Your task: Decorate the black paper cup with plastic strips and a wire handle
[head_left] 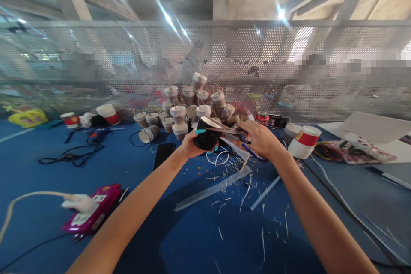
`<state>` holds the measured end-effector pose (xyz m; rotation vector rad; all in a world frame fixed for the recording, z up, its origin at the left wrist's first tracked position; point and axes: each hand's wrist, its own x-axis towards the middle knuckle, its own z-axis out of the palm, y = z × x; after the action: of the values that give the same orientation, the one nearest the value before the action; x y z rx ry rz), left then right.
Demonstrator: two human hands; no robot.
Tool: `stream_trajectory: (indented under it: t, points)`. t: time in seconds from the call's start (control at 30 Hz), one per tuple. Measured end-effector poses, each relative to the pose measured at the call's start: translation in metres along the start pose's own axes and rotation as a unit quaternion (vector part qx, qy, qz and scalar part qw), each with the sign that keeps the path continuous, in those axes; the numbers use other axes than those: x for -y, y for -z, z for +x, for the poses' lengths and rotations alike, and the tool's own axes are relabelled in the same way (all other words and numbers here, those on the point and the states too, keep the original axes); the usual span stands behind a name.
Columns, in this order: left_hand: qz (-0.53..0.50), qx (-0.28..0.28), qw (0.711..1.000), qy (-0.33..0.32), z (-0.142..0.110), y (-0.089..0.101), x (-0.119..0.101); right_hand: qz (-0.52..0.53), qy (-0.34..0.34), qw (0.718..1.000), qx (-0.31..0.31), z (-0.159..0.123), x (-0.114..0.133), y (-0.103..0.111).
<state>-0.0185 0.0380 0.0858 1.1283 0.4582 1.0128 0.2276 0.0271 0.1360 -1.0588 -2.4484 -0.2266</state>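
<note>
My left hand (190,146) is closed around a small black cup (205,139) with a pale opening, tilted above the blue table. In my right hand (257,137) is a pair of scissors (248,147) with blue handles. Its blades reach left to the cup's rim; whether they are cutting cannot be made out. Right behind the cup stands a stack of small whitish cups with wire handles (178,113). Below my hands lie clear plastic strips (215,188), a coil of white cord (218,158) and many thin white scraps.
A purple power strip (96,209) with a white plug sits at left. A dark phone (163,155) lies near my left wrist. Red-and-white paper cups (305,141), a red can (262,117) and cables are at right. A perforated metal screen (144,51) closes off the back.
</note>
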Motion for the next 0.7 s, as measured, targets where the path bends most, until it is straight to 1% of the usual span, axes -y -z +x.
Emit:
stream_trajectory:
  t: [0.1,0.2,0.37,0.5,0.7]
  points:
    - [-0.013,0.016,1.0,0.008,0.001,0.001,0.001,-0.036,-0.002,0.999,-0.014,-0.001,0.003,0.003]
    - [-0.013,0.014,0.999,0.026,0.001,0.002,0.002,-0.053,0.0,0.998,-0.024,-0.001,0.004,0.004]
    - [-0.037,-0.013,0.999,0.007,0.001,-0.001,0.001,-0.045,-0.014,0.999,-0.004,-0.001,0.007,0.003]
    - [-0.043,-0.002,0.999,0.028,0.001,-0.001,0.001,-0.032,-0.02,0.999,0.007,-0.002,0.009,0.003]
    - [-0.05,-0.004,0.998,0.027,0.001,0.002,0.001,-0.021,-0.02,1.0,-0.002,-0.002,0.011,0.003]
